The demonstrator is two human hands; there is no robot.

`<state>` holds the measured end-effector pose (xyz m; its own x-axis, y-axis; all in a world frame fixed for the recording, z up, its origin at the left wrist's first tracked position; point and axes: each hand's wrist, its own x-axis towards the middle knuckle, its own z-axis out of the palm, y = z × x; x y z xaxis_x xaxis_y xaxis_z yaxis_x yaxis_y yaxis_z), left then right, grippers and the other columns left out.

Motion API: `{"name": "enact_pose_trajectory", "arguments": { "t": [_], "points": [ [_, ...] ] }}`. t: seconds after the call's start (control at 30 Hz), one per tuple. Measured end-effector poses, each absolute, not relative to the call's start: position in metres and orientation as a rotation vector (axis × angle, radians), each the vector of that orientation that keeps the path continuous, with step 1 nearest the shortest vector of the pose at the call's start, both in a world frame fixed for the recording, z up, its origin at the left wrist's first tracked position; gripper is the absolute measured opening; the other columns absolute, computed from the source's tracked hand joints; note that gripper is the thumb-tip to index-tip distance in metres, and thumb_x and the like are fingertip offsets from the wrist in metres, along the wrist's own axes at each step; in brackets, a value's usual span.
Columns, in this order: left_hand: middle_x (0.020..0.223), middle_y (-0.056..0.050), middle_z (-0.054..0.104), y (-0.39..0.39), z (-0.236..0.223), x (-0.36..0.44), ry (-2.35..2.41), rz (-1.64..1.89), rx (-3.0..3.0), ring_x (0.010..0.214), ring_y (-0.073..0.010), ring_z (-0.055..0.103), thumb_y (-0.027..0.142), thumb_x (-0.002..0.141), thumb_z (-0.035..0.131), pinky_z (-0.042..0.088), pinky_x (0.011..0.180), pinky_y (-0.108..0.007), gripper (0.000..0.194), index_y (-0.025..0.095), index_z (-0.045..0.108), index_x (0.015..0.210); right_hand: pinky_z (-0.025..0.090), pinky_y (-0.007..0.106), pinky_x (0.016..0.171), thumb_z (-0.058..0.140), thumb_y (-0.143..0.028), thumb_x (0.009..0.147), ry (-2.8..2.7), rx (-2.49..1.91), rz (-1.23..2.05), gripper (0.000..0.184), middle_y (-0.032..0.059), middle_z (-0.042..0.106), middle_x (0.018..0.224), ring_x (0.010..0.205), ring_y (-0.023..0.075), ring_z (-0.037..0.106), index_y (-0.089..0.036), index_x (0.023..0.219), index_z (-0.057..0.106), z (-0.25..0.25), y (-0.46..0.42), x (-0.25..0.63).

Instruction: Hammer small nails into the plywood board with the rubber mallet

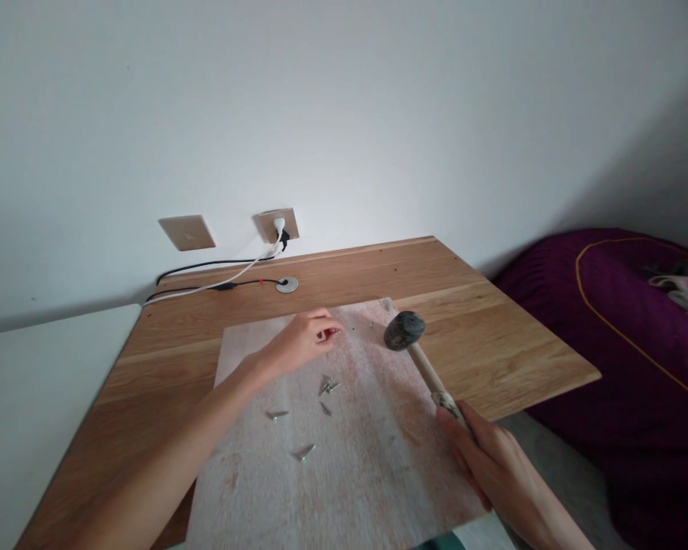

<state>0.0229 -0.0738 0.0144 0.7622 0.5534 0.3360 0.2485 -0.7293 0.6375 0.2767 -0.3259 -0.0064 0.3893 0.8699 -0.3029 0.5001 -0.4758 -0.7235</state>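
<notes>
Right hand [485, 451] around mallet [426, 370], left hand [305, 342] beyond fasteners [328, 387]

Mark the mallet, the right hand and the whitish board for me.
Mallet [426, 370]: head view, on its pale handle.
Right hand [490, 454]: head view, on the back of the hand.
Whitish board [372, 473]: head view, on its bare near part.

wall [378, 137] softly lit, shadowed at right

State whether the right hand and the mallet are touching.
Touching. The head view shows the right hand wrapped around the handle of the mallet.
</notes>
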Motion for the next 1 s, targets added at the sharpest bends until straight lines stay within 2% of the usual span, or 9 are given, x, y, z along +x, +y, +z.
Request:
{"name": "enact_pose_trajectory", "arguments": {
  "t": [0.1, 0.23, 0.33, 0.53, 0.77, 1.0],
  "points": [
    [0.097, -0.006, 0.073, -0.056, 0.003, 0.049, 0.630, 0.759, 2.299, 0.080, -0.0136, 0.068, 0.014, 0.094, 0.062, 0.056, 0.079, -0.026, 0.016, 0.015, 0.076, 0.101, 0.041, 0.028, 0.040, 0.036, -0.076, 0.101, -1.182, -2.106, 0.924, 0.052, -0.0062, 0.052, 0.057, 0.041, 0.0159, 0.053, -0.028, 0.087, 0.053, -0.004, -0.325, 0.276],
    [0.093, -0.004, 0.078, -0.052, -0.009, 0.071, 0.635, 0.743, 2.239, 0.084, -0.0158, 0.072, 0.011, 0.090, 0.067, 0.057, 0.084, -0.027, 0.013, 0.016, 0.076, 0.098, 0.041, 0.028, 0.042, 0.038, -0.075, 0.101, -1.181, -2.088, 0.907, 0.052, -0.0058, 0.051, 0.057, 0.042, 0.0148, 0.051, -0.029, 0.081, 0.050, -0.001, -0.325, 0.276],
    [0.089, -0.004, 0.080, -0.056, -0.014, 0.075, 0.655, 0.729, 2.220, 0.080, -0.0156, 0.073, 0.008, 0.089, 0.068, 0.056, 0.080, -0.026, 0.013, 0.015, 0.076, 0.094, 0.039, 0.027, 0.040, 0.038, -0.075, 0.101, -1.180, -2.071, 0.901, 0.052, -0.0059, 0.049, 0.057, 0.041, 0.0141, 0.049, -0.029, 0.080, 0.049, -0.001, -0.325, 0.275],
    [0.092, -0.005, 0.082, -0.055, -0.016, 0.072, 0.650, 0.751, 2.240, 0.080, -0.0162, 0.074, 0.006, 0.089, 0.069, 0.055, 0.078, -0.025, 0.014, 0.015, 0.077, 0.095, 0.038, 0.026, 0.038, 0.040, -0.074, 0.100, -1.166, -2.063, 0.917, 0.051, -0.0051, 0.050, 0.056, 0.041, 0.0147, 0.050, -0.029, 0.079, 0.050, -0.005, -0.324, 0.277],
    [0.096, -0.006, 0.082, -0.057, -0.018, 0.070, 0.648, 0.760, 2.321, 0.093, -0.0213, 0.076, 0.007, 0.092, 0.070, 0.056, 0.090, -0.032, 0.015, 0.018, 0.079, 0.092, 0.039, 0.026, 0.038, 0.039, -0.078, 0.100, -1.135, -2.096, 0.914, 0.055, -0.0068, 0.047, 0.057, 0.042, 0.0142, 0.049, -0.029, 0.080, 0.051, -0.005, -0.325, 0.276],
    [0.098, -0.007, 0.082, -0.057, -0.018, 0.068, 0.692, 0.770, 2.362, 0.095, -0.0222, 0.076, 0.010, 0.095, 0.069, 0.057, 0.093, -0.035, 0.014, 0.019, 0.079, 0.096, 0.042, 0.028, 0.042, 0.038, -0.082, 0.096, -1.173, -2.101, 0.918, 0.057, -0.0056, 0.048, 0.057, 0.043, 0.0151, 0.049, -0.029, 0.078, 0.050, -0.001, -0.323, 0.277]
  ]
}}
